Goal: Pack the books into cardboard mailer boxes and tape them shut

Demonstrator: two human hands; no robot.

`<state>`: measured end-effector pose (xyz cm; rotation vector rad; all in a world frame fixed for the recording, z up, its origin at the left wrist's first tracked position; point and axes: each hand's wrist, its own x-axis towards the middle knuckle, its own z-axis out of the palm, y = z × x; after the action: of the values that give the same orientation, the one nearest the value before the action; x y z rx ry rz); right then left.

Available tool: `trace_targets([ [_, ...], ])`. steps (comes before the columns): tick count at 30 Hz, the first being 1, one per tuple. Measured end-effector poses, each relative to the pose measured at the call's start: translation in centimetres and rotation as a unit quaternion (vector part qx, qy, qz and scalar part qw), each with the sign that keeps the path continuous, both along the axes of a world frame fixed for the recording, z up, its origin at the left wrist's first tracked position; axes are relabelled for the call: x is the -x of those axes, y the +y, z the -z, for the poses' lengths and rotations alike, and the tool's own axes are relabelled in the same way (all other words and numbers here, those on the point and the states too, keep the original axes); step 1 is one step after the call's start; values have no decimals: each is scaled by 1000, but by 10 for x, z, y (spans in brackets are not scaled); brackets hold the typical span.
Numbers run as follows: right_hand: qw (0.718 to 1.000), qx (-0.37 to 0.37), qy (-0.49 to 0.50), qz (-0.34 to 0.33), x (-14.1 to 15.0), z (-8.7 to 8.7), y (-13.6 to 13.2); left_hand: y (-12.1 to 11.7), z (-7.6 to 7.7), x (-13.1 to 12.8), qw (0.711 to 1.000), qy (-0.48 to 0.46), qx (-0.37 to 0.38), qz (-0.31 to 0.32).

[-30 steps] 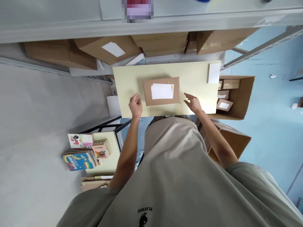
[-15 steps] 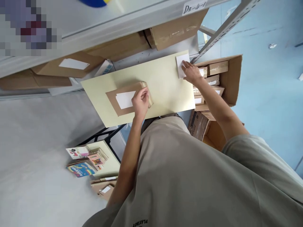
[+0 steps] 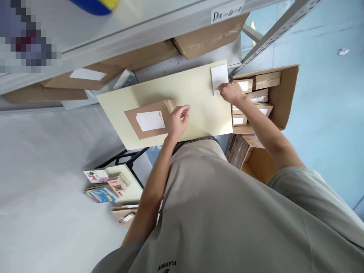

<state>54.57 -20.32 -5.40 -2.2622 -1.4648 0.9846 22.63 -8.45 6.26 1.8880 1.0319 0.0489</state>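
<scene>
A brown cardboard parcel [image 3: 129, 118] with a white label [image 3: 150, 120] stuck on its upper face lies on the cream board [image 3: 196, 89]. My left hand [image 3: 178, 122] is beside the parcel's right end, fingers curled together; whether something thin is between them I cannot make out. At the board's right end lies a small stack of white paper slips [image 3: 219, 76]. My right hand [image 3: 231, 93] is closed at that stack's lower right edge, its fingertips pinching there.
An open carton [image 3: 287, 96] with several taped boxes stands right of the board; another open carton [image 3: 256, 163] is below. A grey metal shelf [image 3: 159, 28] holding cardboard boxes runs along the far side. Picture books [image 3: 99, 194] lie on a lower cart at left.
My left hand has moved right, off the parcel's end, uncovering more of its label. My right hand has slid down the slips from their middle to the lower edge, fingers now curled.
</scene>
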Motion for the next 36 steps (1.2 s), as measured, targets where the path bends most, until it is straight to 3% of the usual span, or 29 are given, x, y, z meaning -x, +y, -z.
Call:
trace_targets([
  [4,998,56,-24,4,1,-11,8,-1,1,-21,999,-12,9,39],
  [8,996,74,-1,58,-9,-21,16,2,16,-44,995,-24,16,91],
  [13,995,35,33,89,-41,-36,36,12,60,-88,983,18,9,182],
  [18,995,-34,-60,71,-69,-73,72,20,107,-151,963,54,2,263],
  [21,993,-81,-74,33,-74,-87,92,21,127,-180,955,94,7,280],
  [25,995,-89,-55,6,-72,-87,106,24,147,-200,960,65,7,271],
  [29,995,-79,-62,-7,-72,-81,110,29,159,-211,963,62,5,262],
  [36,991,-56,-116,-19,-73,-79,111,36,158,-212,967,37,29,249],
])
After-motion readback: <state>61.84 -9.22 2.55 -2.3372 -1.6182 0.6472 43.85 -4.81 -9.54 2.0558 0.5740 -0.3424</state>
